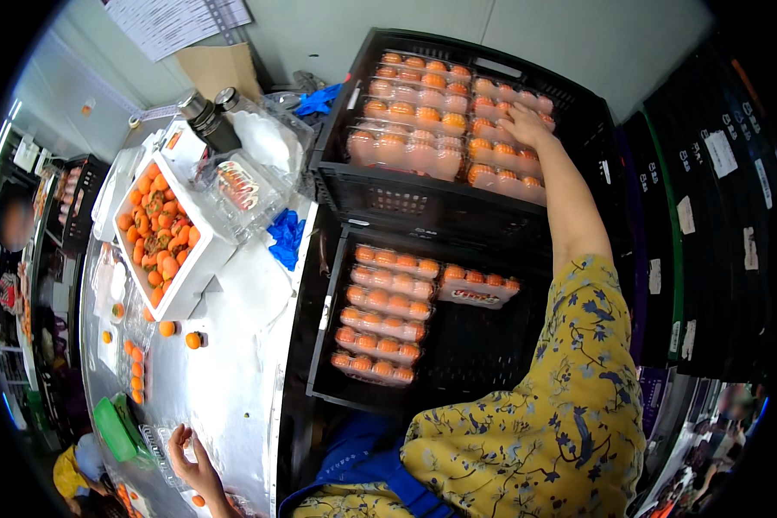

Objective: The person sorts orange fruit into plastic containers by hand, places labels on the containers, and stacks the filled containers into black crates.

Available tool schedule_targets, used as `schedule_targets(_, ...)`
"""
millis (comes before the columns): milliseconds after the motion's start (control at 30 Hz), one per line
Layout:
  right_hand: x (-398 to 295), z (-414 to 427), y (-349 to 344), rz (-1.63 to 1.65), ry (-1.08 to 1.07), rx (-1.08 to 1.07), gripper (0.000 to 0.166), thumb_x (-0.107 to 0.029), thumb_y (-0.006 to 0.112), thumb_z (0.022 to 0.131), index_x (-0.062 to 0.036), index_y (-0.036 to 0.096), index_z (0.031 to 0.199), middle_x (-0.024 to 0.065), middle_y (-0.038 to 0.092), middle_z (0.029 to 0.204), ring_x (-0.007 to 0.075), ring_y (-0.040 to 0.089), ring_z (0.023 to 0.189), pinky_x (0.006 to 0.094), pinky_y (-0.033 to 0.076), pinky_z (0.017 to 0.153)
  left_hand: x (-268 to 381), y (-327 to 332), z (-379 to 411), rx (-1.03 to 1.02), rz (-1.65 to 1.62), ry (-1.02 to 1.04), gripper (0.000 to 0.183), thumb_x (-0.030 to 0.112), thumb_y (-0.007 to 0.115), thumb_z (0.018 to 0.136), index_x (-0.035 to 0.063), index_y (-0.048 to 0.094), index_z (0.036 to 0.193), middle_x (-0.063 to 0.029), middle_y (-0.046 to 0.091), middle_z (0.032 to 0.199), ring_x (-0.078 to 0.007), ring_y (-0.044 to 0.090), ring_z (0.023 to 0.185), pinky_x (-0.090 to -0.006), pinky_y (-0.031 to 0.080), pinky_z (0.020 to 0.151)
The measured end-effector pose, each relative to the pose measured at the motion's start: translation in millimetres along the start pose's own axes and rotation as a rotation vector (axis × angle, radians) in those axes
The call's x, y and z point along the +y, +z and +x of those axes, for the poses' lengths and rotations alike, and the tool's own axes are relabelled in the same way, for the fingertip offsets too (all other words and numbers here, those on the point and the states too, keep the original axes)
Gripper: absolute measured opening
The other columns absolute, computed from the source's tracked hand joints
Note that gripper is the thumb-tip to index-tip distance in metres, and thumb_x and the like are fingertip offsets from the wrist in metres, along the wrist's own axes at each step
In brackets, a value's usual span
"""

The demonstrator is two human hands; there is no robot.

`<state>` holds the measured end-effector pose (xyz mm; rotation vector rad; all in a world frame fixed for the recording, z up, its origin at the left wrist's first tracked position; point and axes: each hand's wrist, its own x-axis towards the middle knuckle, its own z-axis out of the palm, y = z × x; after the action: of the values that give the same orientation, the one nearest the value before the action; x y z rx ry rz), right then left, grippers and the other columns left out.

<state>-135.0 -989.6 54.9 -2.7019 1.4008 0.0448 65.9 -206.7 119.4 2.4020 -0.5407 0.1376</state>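
Observation:
My right hand [526, 124] reaches into the upper black plastic crate [427, 188], its fingers spread over clear plastic packs of orange persimmons [502, 155]. My left hand [193, 458] is above the metal table [233, 382], fingers loosely curled and apart, with nothing seen in it, near clear plastic trays [162, 453]. A lower black crate [327, 324] holds a column of packs [382, 307] and one pack [479, 288] beside them at its top. A white foam box [197, 278] full of loose persimmons [155, 226] stands tilted on the table.
Steel-topped bottles [210, 123], plastic packaging [252, 188] and blue gloves [287, 238] lie around the foam box. A green container [116, 430] stands at the table's left edge. Stacked dark crates [719, 213] rise at right. A person in yellow [68, 472] is at lower left.

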Motion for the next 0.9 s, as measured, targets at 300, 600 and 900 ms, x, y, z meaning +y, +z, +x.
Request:
schedule_targets(300,-3,-19,-24,0.147,-0.055,0.094,0.039,-0.033,0.054,0.086,-0.0050,0.060,0.113,0.0135,0.060,0.115,0.0265,0.056,0.108,0.0360,0.044,0.092,-29,-22,-34,0.065,-0.038,-0.095,0.031,-0.003,0.050,0.087,-0.0035,0.052,0.118,-0.0129,0.059,0.106,-0.0196,0.057,0.096,-0.0307,0.043,0.087)
schedule_targets(600,-9,-78,-4,0.083,-0.313,-0.028,0.033,-0.012,0.058,0.080,-0.0066,0.061,0.112,0.0124,0.054,0.115,0.0272,0.053,0.107,0.0366,0.044,0.090,-44,-10,-27,-0.070,-0.036,-0.076,0.033,-0.002,0.050,0.088,-0.0034,0.050,0.121,-0.0134,0.059,0.106,-0.0195,0.056,0.096,-0.0307,0.043,0.087)
schedule_targets(900,-22,-87,-25,0.180,-0.247,-0.142,0.032,-0.020,0.060,0.081,-0.0112,0.060,0.111,0.0111,0.056,0.113,0.0294,0.052,0.108,0.0390,0.042,0.092,-6,1,-14,-0.116,0.033,-0.086,0.032,0.001,0.051,0.089,-0.0019,0.051,0.121,-0.0130,0.059,0.105,-0.0193,0.056,0.097,-0.0314,0.044,0.086)
